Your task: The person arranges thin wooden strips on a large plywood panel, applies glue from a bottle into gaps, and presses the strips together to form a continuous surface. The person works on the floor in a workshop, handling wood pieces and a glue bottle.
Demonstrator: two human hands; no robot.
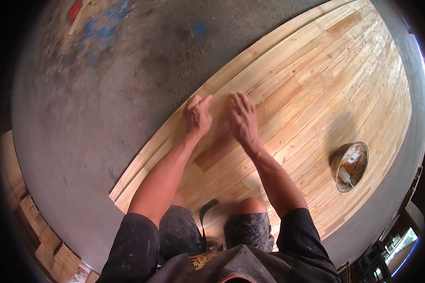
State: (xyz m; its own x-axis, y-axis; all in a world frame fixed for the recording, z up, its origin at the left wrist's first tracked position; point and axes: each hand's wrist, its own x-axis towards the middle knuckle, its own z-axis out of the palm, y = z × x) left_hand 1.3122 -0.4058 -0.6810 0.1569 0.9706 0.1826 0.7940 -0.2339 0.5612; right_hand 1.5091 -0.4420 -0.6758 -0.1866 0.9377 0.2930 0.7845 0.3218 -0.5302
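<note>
I kneel on a large panel of pale wooden strips [311,101]. My left hand [197,114] is closed over the long strips near the panel's left edge, its fingers curled in and the thumb side turned to the right. Whatever lies inside its grip is hidden. Just to the right, my right hand [243,115] rests on the wood, its fingers reaching forward, bent a little and slightly apart. No object shows in it. A long outer strip [257,49] runs along that edge, with a dark line beside it.
To my right on the panel stands a stained bowl [360,174] with a small white bottle [346,178] inside. A black strap-like strip [207,206] sticks up between my knees. Grey floor [104,108] surrounds the panel, and stacked wood pieces [65,258] lie at lower left.
</note>
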